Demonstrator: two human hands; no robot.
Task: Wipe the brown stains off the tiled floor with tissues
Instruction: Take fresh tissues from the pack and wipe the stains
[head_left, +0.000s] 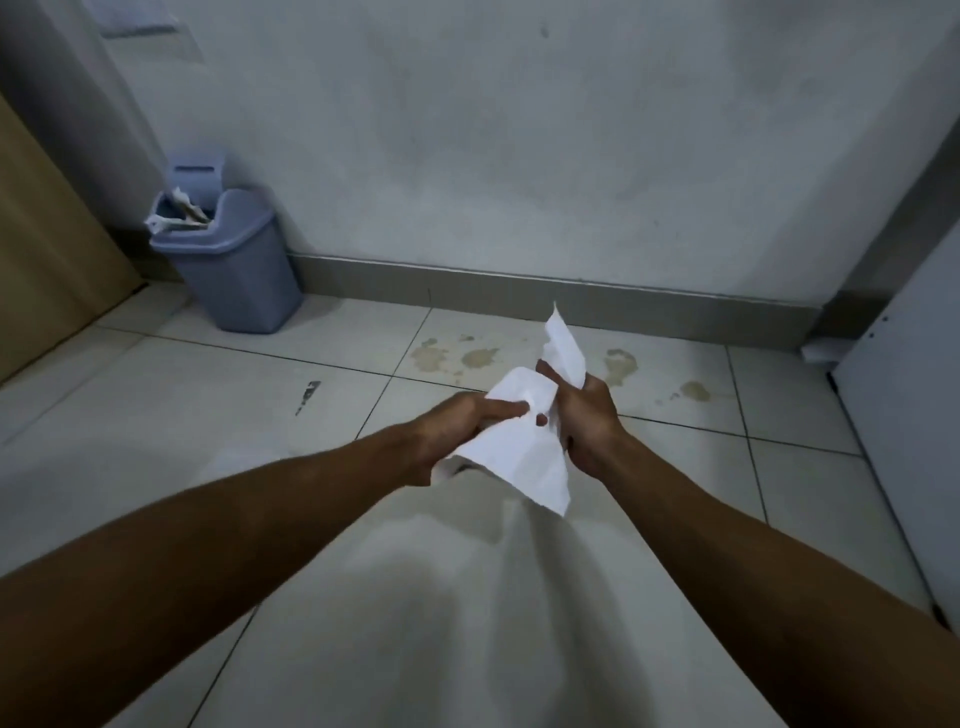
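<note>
Two bare forearms reach forward over the tiled floor (208, 467) from the near edge of the view. The left hand (457, 431) is curled closed around the lower part of a white tissue (519, 452), its index finger laid across the sheet. The right hand (587, 426) is clenched on the same tissue just beside the left, the two hands close together with the paper bunched between them. One loose end of the tissue hangs below the hands; another stands up above the right fist. The tissue is held clear of the floor. Beyond the hands, on the tiles near the far wall's skirting, lie the brown stains (480, 357): a cluster of blotches to the left of the raised tissue end and further patches to its right. A small dark mark (309, 395) lies on the tiles to the left of the hands. In the far left corner of the floor, against the wall (519, 156), stands a blue-grey bin (234, 270) with its flap open; crumpled paper waste (179, 215) fills its mouth and pokes above the rim. A pale panel (904, 441) borders the floor at the right edge.
</note>
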